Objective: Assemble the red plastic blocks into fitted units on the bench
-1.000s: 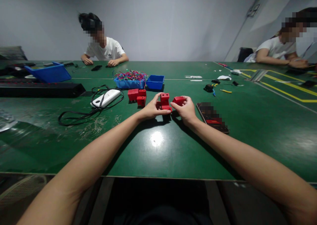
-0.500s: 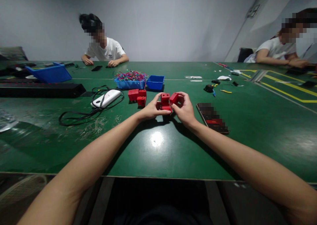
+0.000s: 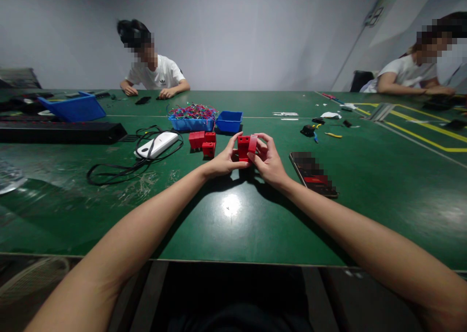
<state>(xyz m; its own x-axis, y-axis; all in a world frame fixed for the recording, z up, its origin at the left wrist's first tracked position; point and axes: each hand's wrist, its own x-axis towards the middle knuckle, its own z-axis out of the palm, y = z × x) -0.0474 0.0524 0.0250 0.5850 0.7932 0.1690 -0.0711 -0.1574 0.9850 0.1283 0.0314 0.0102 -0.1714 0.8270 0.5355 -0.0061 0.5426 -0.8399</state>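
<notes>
My left hand (image 3: pixel 223 161) grips a red plastic block (image 3: pixel 242 147) with holes on top, low over the green table (image 3: pixel 233 225). My right hand (image 3: pixel 268 160) is closed on a second red piece (image 3: pixel 253 143), turned on edge and pressed against the right side of that block. Both hands meet at the table's middle. Three more red blocks (image 3: pixel 202 141) lie in a cluster just left of my left hand.
Behind the blocks stand a blue tray of coloured wires (image 3: pixel 191 117) and a small blue bin (image 3: pixel 228 121). A white device with black cable (image 3: pixel 156 144) lies left, a phone (image 3: pixel 313 173) right. A long black bar (image 3: pixel 58 132) sits far left. Two other people sit at the far side.
My right hand lifted its red piece, turned it upright and brought it leftward against the block in my left hand. My left hand stayed in place.
</notes>
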